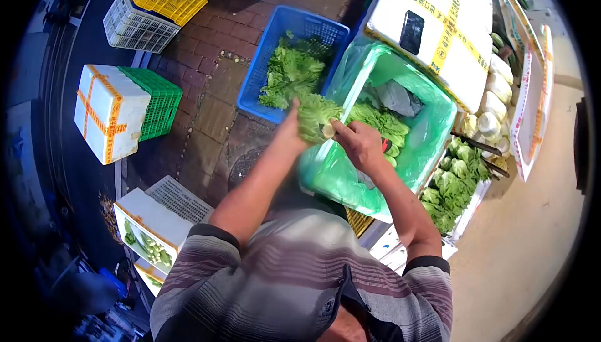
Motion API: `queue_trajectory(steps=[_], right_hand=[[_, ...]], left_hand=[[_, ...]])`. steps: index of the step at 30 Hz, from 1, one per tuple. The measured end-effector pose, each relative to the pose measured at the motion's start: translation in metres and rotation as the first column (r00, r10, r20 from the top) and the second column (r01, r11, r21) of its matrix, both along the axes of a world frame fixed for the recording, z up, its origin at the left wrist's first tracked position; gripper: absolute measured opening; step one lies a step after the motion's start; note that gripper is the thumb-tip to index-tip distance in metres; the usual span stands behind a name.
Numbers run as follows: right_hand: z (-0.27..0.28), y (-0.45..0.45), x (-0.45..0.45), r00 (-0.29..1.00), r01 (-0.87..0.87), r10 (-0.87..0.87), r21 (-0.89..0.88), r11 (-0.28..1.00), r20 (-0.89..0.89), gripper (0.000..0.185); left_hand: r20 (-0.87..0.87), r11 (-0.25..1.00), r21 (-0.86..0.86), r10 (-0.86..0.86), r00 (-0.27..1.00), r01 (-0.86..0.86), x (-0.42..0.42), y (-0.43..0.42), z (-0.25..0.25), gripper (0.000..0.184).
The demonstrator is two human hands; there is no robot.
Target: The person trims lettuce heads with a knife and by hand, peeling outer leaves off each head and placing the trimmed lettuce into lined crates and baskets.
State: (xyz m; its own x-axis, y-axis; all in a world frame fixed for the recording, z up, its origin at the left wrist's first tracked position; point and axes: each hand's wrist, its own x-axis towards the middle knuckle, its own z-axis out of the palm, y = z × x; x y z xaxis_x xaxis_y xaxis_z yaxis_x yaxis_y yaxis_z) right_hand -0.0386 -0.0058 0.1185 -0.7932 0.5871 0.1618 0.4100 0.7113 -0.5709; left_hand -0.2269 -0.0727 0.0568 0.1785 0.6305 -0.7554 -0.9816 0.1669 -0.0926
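And here's the lettuce head (316,115), frilly and bright green, its pale round cut stem turned towards the right hand (360,146). It's up in the hands, where the rims of the blue crate (253,85) and the green-lined box (432,126) come close. The left hand (288,132) has it from the side, partly closed, thumb up along the leaves; its other fingers are largely hidden, so their exact curl I can't tell. The right hand is nearly closed, fingertips at the stem, a small red item (386,145) showing beside it. Loose leafy greens (288,72) lie in the crate, more lettuce (382,123) in the box.
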Motion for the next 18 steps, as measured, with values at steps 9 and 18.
queue_trajectory(steps=[9,18], right_hand=[[-0.025,-0.010,-0.034,0.963,-0.028,-0.120,-0.531,0.847,-0.243,0.032],[-0.011,-0.015,-0.100,0.979,0.202,-0.204,-0.209,0.957,0.014,0.028]], left_hand=[[-0.301,0.982,0.113,0.182,0.936,-0.154,-0.024,-0.019,-0.019,0.065],[-0.572,0.938,0.191,0.346,0.744,-0.289,-0.042,-0.019,-0.024,0.081]])
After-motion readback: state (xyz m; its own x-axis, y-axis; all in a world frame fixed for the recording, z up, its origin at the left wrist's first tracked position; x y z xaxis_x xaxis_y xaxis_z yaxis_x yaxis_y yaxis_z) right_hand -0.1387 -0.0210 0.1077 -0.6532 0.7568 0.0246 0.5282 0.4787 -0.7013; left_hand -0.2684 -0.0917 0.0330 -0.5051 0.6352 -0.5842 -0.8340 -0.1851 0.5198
